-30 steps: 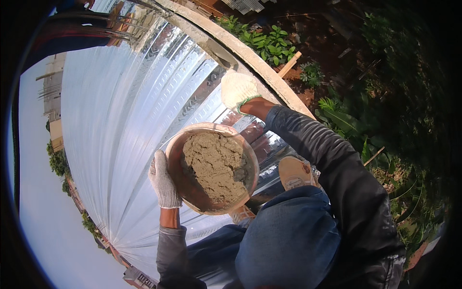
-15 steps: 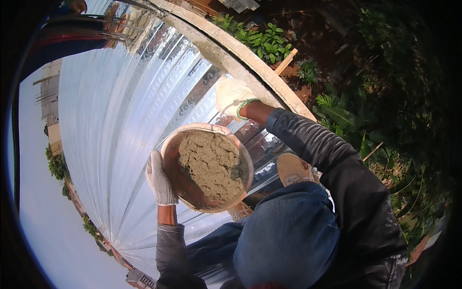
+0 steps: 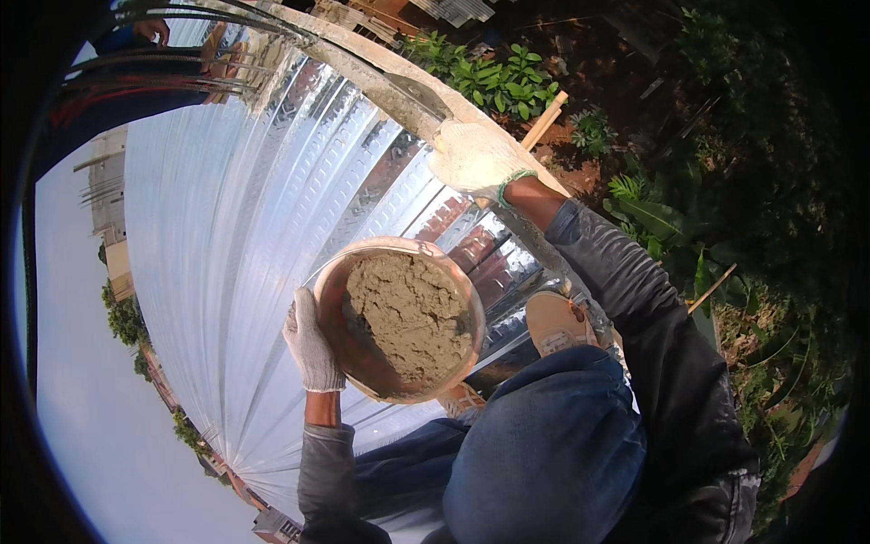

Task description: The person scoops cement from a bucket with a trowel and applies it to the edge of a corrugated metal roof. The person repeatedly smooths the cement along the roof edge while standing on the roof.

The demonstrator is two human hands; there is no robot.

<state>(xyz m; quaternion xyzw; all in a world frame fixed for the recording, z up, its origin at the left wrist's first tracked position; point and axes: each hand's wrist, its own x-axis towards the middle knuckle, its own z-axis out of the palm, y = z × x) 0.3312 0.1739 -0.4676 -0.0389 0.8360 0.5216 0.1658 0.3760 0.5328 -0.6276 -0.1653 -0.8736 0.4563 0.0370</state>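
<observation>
My left hand (image 3: 314, 340), in a white knit glove, grips the left rim of a round bucket (image 3: 467, 308) holding wet grey mortar (image 3: 403, 313). My gloved right hand (image 3: 476, 159) is closed on a trowel, its grey blade (image 3: 419, 95) lying along the concrete edge (image 3: 372, 50) beyond the bucket; part of the handle shows below the glove. Shiny ribbed metal sheeting (image 3: 217, 272) spreads beneath and left of the bucket.
Steel bars (image 3: 159, 63) jut at upper left, near another person's hand (image 3: 154, 32) and dark clothing. Past the edge on the right lie plants (image 3: 507, 82), soil and a wooden stake (image 3: 544, 118) at a lower level. My feet (image 3: 557, 322) stand close behind the bucket.
My right hand has moved up and rightward along the concrete edge with the trowel. The bucket and my left hand have shifted only slightly.
</observation>
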